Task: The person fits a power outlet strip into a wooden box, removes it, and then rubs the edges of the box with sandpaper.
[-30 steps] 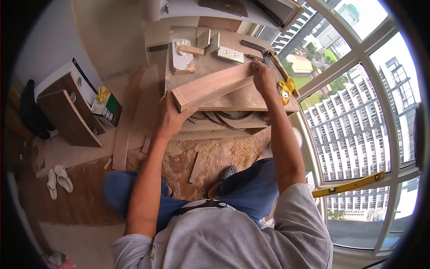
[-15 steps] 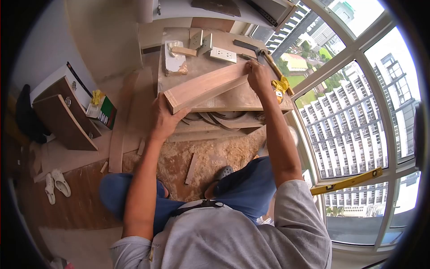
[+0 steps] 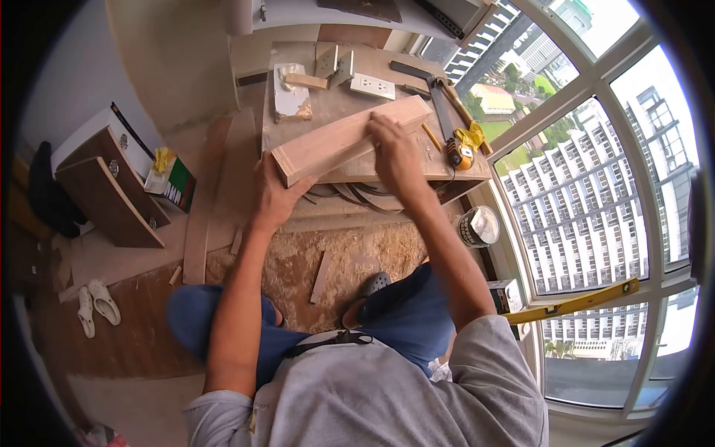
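Note:
A long wooden piece (image 3: 342, 138) of joined boards lies slanted over the workbench, its near end to the left. My left hand (image 3: 275, 195) is closed around that near end, the thumb along the lower edge. My right hand (image 3: 395, 153) touches the piece right of its middle, fingers bent over the upper face and edge; its thumb is hidden. Right of the piece are a pencil (image 3: 431, 137), a tape measure (image 3: 459, 154) and a dark metal square (image 3: 441, 112).
On the workbench (image 3: 287, 56) stand socket plates (image 3: 372, 86) and a smeared white block (image 3: 291, 100). A bucket (image 3: 478, 226) and a yellow spirit level (image 3: 573, 302) are at the window side. Wood shavings and a strip (image 3: 320, 277) lie on the floor; cabinet panels (image 3: 104, 201) lean left.
My right hand has moved left and nearer along the wooden piece, from its far end towards the middle. The pencil, tape measure and bucket now show more fully. My left hand keeps its place.

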